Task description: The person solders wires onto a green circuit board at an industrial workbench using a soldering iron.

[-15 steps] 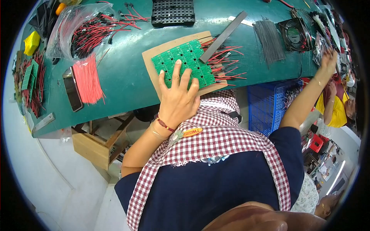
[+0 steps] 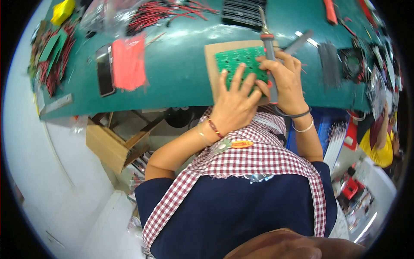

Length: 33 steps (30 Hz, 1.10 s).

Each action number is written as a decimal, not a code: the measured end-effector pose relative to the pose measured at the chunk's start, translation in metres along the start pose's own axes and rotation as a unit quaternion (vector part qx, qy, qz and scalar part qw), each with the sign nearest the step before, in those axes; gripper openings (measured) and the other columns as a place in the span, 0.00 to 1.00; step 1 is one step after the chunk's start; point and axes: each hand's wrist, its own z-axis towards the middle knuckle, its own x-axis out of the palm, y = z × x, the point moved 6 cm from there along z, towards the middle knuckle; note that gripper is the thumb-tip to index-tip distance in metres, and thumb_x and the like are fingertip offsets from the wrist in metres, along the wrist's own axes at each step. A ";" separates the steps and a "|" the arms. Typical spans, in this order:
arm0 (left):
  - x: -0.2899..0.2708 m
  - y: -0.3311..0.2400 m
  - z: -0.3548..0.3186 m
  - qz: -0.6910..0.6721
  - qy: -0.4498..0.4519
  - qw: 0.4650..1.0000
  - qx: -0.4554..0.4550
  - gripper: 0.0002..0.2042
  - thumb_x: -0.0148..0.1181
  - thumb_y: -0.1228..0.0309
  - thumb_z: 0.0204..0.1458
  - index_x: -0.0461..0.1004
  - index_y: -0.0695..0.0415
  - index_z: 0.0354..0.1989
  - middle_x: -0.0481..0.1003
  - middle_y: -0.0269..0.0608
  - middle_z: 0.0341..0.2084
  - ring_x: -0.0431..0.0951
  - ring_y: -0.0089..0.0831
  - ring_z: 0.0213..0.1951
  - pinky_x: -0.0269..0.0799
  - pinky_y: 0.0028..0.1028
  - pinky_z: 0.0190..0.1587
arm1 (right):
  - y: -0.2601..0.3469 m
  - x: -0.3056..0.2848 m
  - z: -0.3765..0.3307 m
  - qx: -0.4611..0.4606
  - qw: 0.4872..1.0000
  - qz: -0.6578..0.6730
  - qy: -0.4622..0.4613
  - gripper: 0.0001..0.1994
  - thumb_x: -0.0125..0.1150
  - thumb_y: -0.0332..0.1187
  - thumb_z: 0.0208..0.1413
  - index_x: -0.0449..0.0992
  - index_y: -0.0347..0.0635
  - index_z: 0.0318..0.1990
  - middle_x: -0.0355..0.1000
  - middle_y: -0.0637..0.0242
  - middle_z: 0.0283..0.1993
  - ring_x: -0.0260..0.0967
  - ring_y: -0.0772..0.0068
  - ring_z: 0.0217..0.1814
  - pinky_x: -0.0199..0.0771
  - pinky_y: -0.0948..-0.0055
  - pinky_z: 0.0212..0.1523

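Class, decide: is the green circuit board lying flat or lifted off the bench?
Flat: the board lies on cardboard, with the left hand pressed on it.

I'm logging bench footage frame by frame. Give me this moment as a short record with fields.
left hand: left hand flat on the green circuit board
right hand: right hand gripping a soldering iron, tip pointing away from the person
board support: brown backing board on the green table
nearby: phone, pink sheet, red wire bundle

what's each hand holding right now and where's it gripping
The right hand grips a soldering iron around its handle, tip pointing away. The left hand holds nothing, pressing flat on the green circuit board.
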 end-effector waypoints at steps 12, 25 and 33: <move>-0.084 0.075 -0.010 -0.040 -0.226 0.972 -0.051 0.29 0.68 0.60 0.42 0.64 0.56 0.51 0.65 0.50 0.50 0.63 0.53 0.57 0.59 0.49 0.60 | 0.010 0.012 0.001 0.030 0.996 -0.055 0.067 0.20 0.69 0.30 0.42 0.71 0.47 0.45 0.74 0.67 0.44 0.64 0.58 0.55 0.56 0.59 0.55; -0.278 0.482 -0.100 0.372 -0.134 0.855 -0.334 0.12 0.62 0.63 0.50 0.79 0.43 0.43 0.76 0.37 0.45 0.73 0.40 0.52 0.68 0.45 0.53 | 0.013 0.012 -0.005 0.037 0.995 -0.070 0.062 0.23 0.71 0.26 0.39 0.69 0.45 0.45 0.73 0.65 0.47 0.63 0.56 0.56 0.56 0.57 0.55; -0.253 0.481 -0.097 0.401 -0.057 0.829 -0.387 0.09 0.56 0.61 0.56 0.75 0.49 0.41 0.76 0.42 0.41 0.74 0.44 0.49 0.69 0.49 0.46 | 0.017 0.007 -0.004 0.045 0.995 -0.065 0.063 0.22 0.69 0.25 0.40 0.70 0.44 0.45 0.73 0.63 0.45 0.63 0.54 0.56 0.56 0.57 0.56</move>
